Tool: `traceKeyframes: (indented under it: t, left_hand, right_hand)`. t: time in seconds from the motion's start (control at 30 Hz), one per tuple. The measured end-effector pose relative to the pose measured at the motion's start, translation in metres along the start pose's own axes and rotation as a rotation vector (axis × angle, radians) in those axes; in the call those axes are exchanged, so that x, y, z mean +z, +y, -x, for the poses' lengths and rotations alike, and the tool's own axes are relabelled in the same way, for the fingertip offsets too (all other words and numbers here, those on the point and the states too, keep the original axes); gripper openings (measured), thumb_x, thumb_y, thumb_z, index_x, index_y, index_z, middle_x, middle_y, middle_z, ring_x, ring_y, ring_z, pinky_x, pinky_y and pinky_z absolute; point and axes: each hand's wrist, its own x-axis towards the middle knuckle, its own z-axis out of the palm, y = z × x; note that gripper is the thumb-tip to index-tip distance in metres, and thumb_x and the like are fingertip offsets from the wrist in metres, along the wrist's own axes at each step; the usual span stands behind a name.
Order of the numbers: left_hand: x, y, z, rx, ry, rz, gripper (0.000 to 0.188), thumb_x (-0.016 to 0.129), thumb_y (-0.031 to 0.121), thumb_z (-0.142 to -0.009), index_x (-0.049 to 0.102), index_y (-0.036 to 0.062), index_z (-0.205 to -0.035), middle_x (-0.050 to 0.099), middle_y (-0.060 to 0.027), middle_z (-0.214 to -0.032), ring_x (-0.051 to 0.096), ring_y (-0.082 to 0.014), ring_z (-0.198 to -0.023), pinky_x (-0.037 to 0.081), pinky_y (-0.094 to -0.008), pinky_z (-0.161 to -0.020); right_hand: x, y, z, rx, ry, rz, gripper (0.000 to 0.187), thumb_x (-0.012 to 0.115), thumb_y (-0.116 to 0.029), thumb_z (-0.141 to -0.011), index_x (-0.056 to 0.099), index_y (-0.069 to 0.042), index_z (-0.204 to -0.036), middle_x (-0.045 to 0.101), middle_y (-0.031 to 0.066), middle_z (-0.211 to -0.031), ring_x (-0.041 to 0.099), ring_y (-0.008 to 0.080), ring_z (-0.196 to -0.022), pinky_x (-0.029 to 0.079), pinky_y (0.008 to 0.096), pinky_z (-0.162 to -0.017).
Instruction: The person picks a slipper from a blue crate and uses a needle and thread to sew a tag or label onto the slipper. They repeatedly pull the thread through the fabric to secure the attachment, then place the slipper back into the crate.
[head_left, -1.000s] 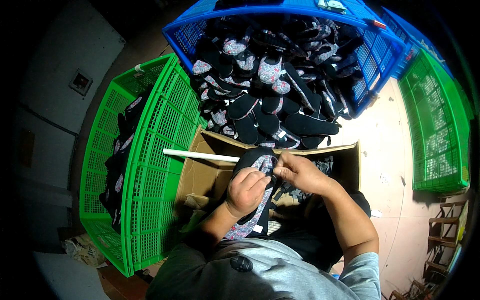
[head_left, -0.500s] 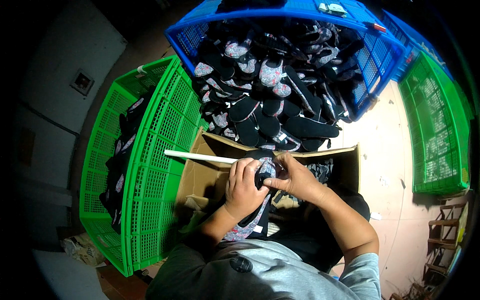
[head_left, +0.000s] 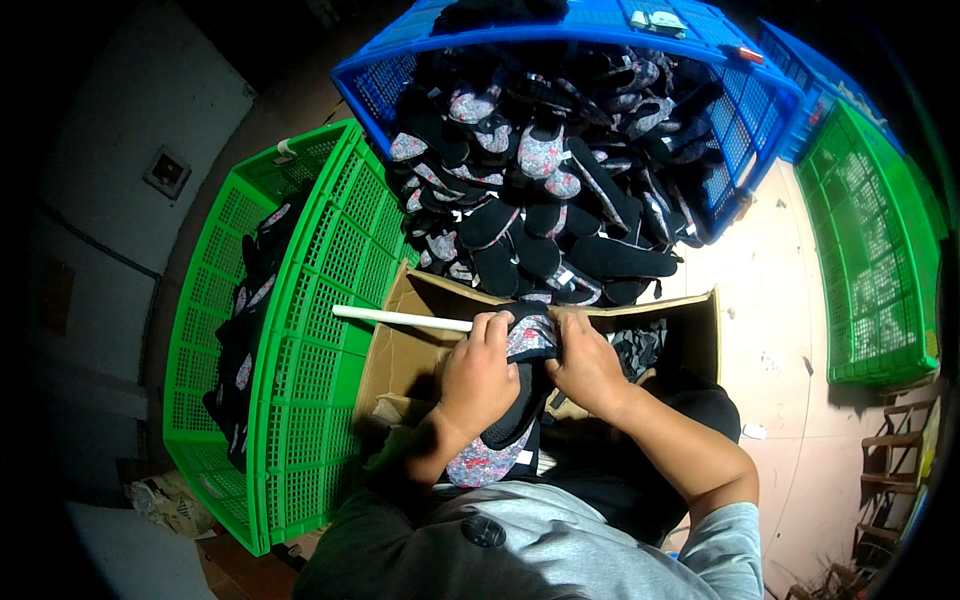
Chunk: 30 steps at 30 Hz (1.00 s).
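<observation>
Both forearms reach forward, left hand and right hand side by side, fingers curled downward.

We note a pale, speckled concrete floor, brightly lit on the right and falling into shadow toward the left. At far left stands a grey plastered wall carrying a small square wall plate. A green perforated plastic crate rests on the floor at right, and beneath it a rough wooden stool frame.
</observation>
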Motion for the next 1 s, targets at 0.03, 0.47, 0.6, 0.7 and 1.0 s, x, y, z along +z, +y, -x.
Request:
traceKeyframes:
  t: [0.03,0.47,0.6,0.7,1.0]
  left_hand:
    - [-0.001,0.001,-0.001,0.002,-0.021,-0.032,0.055,0.069,-0.002,-0.072,0.053,0.0008,-0.125,0.059,-0.0187,-0.113,0.062,-0.0389,-0.103,0.05,-0.045,-0.092]
    - [0.043,-0.02,-0.019,0.216,0.174,-0.089,0.048,0.064,0.0,-0.071,0.062,-0.0042,-0.118,0.063,-0.0199,-0.11,0.059,-0.0408,-0.101,0.049,-0.046,-0.092]
    - [0.026,-0.031,-0.008,0.327,0.092,-0.101,0.054,0.066,0.0,-0.065,0.061,-0.0053,-0.118,0.062,-0.0204,-0.109,0.059,-0.0399,-0.101,0.049,-0.0459,-0.093]
    - [-0.005,-0.027,0.008,0.419,0.005,-0.114,0.056,0.069,0.002,-0.061,0.061,-0.005,-0.116,0.062,-0.0204,-0.108,0.059,-0.0395,-0.101,0.049,-0.0468,-0.09]
    - [-0.058,-0.025,0.015,-0.195,-0.673,0.576,0.022,0.064,0.013,-0.098,0.064,-0.0017,-0.113,0.069,-0.0117,-0.091,0.066,-0.0222,-0.081,0.052,-0.0327,-0.076]
  right_hand:
    - [0.002,0.002,-0.001,-0.001,0.007,0.006,0.063,0.08,-0.009,-0.075,0.05,0.001,-0.13,0.058,0.025,-0.123,0.063,0.0442,-0.107,0.053,0.0471,-0.092]
    - [-0.001,0.03,-0.024,-0.005,-0.001,-0.145,0.036,0.065,0.005,-0.073,0.062,0.001,-0.108,0.064,0.0243,-0.105,0.063,0.046,-0.097,0.051,0.0495,-0.083]
    - [-0.021,0.014,-0.016,-0.127,-0.127,-0.242,0.043,0.069,0.009,-0.069,0.06,0.004,-0.112,0.064,0.0228,-0.103,0.065,0.039,-0.1,0.052,0.0394,-0.089]
    - [-0.018,0.005,-0.005,-0.265,-0.155,-0.354,0.045,0.071,0.009,-0.067,0.06,0.004,-0.11,0.064,0.0205,-0.102,0.065,0.0356,-0.096,0.051,0.0373,-0.085]
    - [-0.037,-0.013,-0.004,-0.009,-0.732,-0.855,0.023,0.062,0.005,-0.084,0.065,0.001,-0.107,0.067,0.0016,-0.09,0.058,0.0083,-0.085,0.049,0.0279,-0.08]
